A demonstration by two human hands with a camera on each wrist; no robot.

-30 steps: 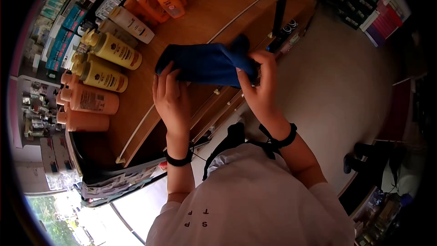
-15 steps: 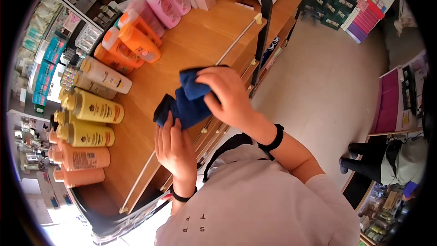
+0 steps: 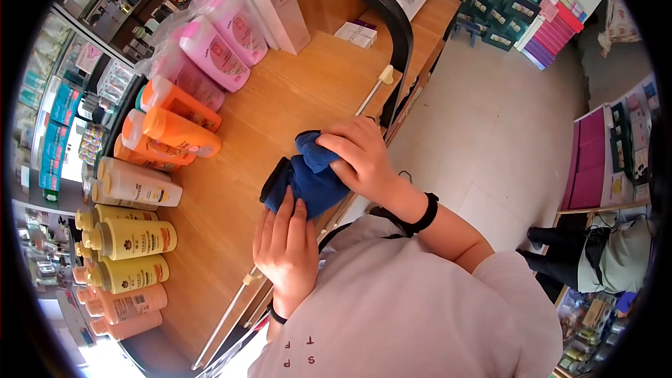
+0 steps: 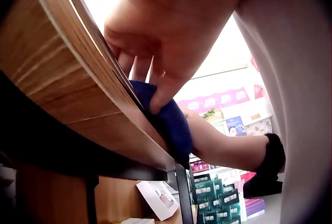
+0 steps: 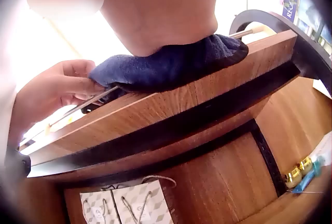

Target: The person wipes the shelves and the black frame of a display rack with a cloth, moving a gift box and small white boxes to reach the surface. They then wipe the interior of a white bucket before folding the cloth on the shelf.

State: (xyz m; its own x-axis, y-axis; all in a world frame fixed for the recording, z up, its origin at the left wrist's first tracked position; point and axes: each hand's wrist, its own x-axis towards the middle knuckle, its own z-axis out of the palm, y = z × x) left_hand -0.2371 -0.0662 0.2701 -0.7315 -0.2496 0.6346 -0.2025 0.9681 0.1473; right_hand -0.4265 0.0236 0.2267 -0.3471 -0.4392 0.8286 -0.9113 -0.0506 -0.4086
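Note:
A dark blue cloth (image 3: 318,185), bunched and partly folded over, lies at the front edge of the wooden shelf (image 3: 241,168). My right hand (image 3: 360,157) grips the raised fold at its right end, thumb and fingers round the fabric. At the cloth's lower left side is my left hand (image 3: 287,245), its long fingers laid over the near edge. In the left wrist view the left thumb overlaps the near face of the cloth (image 4: 176,128), while the fingertips are hidden behind it. The right wrist view shows the cloth (image 5: 171,65) along the board's edge.
Yellow bottles (image 3: 133,238), orange bottles (image 3: 178,133) and pink bottles (image 3: 213,52) line the back of the shelf. A thin rail (image 3: 224,318) and a black curved frame (image 3: 402,49) bound it. Paper bags (image 5: 129,203) stand below. Another person (image 3: 595,255) is at the right.
The cloth, stretched between both hands earlier, is now folded smaller and down at the shelf edge. My right hand has moved left over it, and the view has shifted.

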